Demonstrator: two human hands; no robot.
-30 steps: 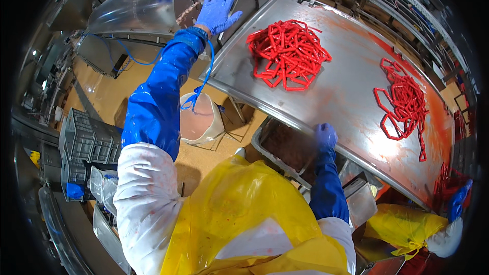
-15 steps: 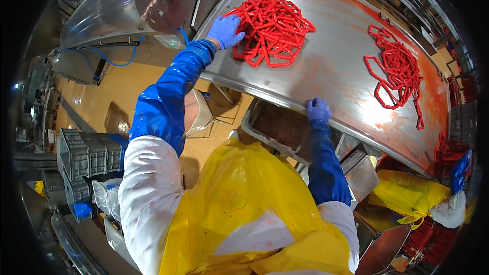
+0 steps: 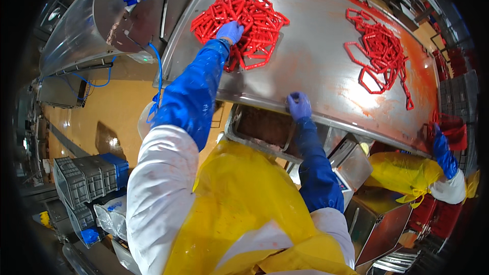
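Observation:
A large tangled heap of linked red sausages (image 3: 260, 46) lies on the left part of a steel table (image 3: 310, 46). My left hand (image 3: 231, 31), in a purple glove, presses into the near-left side of this heap, its fingers curled among the links and partly hidden. Over the table's front edge is my right hand (image 3: 299, 105), also gloved, with curled fingers resting on the metal and no sausage in them. A smaller heap of red sausage links (image 3: 383, 53) lies farther right, one strand trailing toward the front.
Under the front edge stands a grey tub (image 3: 232, 128) with brownish contents. Grey crates (image 3: 91, 173) are stacked at the left, near a steel machine (image 3: 71, 30) and a blue hose (image 3: 159, 71). A co-worker's blue sleeve (image 3: 444, 153) shows at the right.
My left hand has moved from the heap's left edge onto its near side, among the links. My right hand remains at the table edge. The whole view has shifted slightly.

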